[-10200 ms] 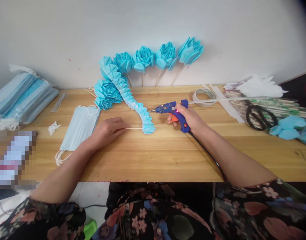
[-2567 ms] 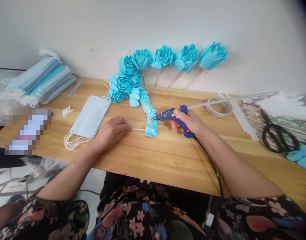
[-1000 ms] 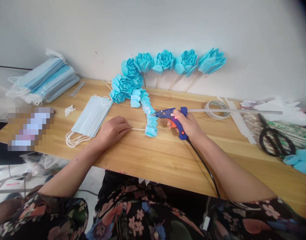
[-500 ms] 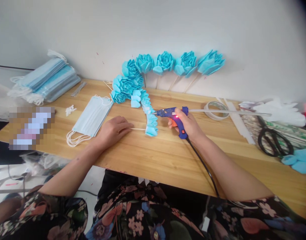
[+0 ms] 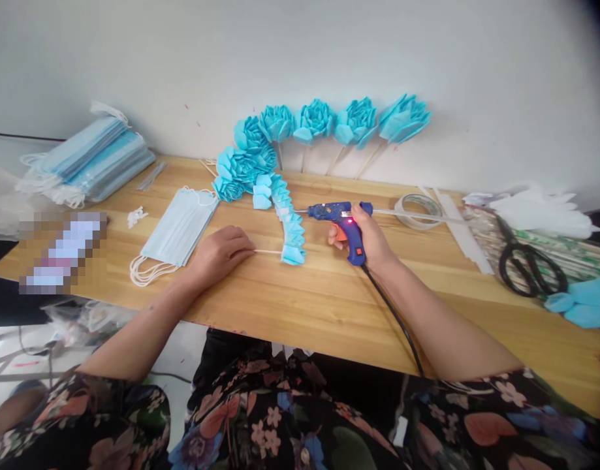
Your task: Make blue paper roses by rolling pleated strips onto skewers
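My left hand [image 5: 224, 253] rests on the table with its fingers closed on a thin wooden stick [image 5: 268, 252]. The stick's far end meets the near end of a curved row of overlapping blue petals [image 5: 293, 230] lying on the tabletop. My right hand [image 5: 371, 238] is wrapped round a blue glue gun [image 5: 336, 212] with an orange trigger and a lit red light. Its nozzle points left, at the upper part of the petal row. A long clear glue stick [image 5: 407, 213] juts from the gun's back.
Finished blue flowers [image 5: 315, 121] on sticks lean against the wall. Face masks [image 5: 179, 222] lie left, with a stack of masks [image 5: 96, 156] behind. A tape roll [image 5: 420, 210], black-handled scissors [image 5: 532, 269] and blue pieces [image 5: 584, 303] are at right. The gun's cord [image 5: 395, 320] crosses the front edge.
The glue gun has shifted slightly away from the petal row, its nozzle still pointing left. My left hand stays on the stick. The whole view has moved a little.
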`<move>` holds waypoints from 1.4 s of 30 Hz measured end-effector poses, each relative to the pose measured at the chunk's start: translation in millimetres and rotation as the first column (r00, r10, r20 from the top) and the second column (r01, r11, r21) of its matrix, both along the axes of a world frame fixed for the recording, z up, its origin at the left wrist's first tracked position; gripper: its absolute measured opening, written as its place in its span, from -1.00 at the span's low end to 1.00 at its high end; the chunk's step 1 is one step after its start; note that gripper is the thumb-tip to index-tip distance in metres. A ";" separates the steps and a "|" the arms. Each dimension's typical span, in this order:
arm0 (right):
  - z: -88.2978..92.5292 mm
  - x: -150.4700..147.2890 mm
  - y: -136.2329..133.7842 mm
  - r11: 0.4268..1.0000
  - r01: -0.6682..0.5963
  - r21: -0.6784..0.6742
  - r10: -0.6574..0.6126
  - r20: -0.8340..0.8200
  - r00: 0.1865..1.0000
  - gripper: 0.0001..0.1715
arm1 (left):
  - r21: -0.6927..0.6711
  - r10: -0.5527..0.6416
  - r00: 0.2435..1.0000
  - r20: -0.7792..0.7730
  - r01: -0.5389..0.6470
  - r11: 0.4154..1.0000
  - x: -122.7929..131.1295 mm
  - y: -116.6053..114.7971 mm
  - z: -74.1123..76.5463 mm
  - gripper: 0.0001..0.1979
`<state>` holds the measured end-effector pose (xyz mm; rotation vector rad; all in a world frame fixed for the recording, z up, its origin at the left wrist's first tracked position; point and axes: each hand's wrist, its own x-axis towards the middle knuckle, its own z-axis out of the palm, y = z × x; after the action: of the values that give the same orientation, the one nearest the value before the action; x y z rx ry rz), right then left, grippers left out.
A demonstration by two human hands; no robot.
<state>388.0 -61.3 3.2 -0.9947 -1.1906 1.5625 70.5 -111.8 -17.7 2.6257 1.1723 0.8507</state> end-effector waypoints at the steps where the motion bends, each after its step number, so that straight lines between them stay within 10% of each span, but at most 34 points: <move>1: 0.1 -0.3 -0.1 1.000 0.003 0.004 -0.003 -0.003 1.000 -0.22 | 0.003 -0.012 1.000 0.003 0.012 1.000 0.5 -0.4 0.1 -0.83; 42: -4.0 0.9 0.2 1.000 -0.015 -0.011 0.015 0.019 1.000 -0.22 | -0.063 -0.002 0.998 -0.061 -0.002 0.998 1.8 -9.7 6.6 -0.77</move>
<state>388.9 -61.1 -0.8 -1.0121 -1.2069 1.5757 72.3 -121.6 -11.1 2.6187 1.1933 0.7258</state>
